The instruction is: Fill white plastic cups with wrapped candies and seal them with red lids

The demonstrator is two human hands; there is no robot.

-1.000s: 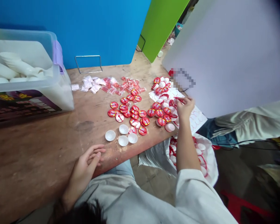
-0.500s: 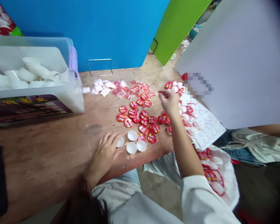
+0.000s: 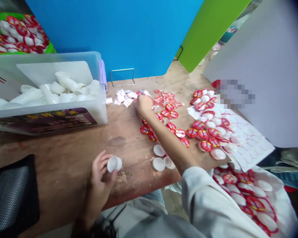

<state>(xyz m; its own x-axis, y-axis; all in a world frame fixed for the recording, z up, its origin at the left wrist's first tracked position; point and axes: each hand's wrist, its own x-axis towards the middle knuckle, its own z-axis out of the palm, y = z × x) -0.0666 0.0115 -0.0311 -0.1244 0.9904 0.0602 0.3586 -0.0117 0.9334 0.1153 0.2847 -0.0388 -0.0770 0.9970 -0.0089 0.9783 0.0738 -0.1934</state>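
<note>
My left hand (image 3: 100,172) holds a small white plastic cup (image 3: 112,164) between thumb and fingers, just above the table near its front edge. My right hand (image 3: 144,105) reaches across to the small white packets (image 3: 123,98) and is closed, its fingertips hidden beneath it. Beside it lies a heap of red clear-wrapped packets (image 3: 165,98). Under and around my right forearm are several round red lids (image 3: 180,133). Three more white cups (image 3: 159,164) stand close to the front edge.
A clear bin (image 3: 103,109) full of white cups stands at left, before a blue partition (image 3: 119,33). On the right, red-lidded cups (image 3: 210,125) spread over a white sheet (image 3: 259,145). A white bag (image 3: 283,195) of them hangs below. A black mesh object (image 3: 12,195) lies left.
My right hand has moved left from beside the red-lidded cups to the packets. My left hand has picked up a white cup and drawn it left. The view has shifted left.
</note>
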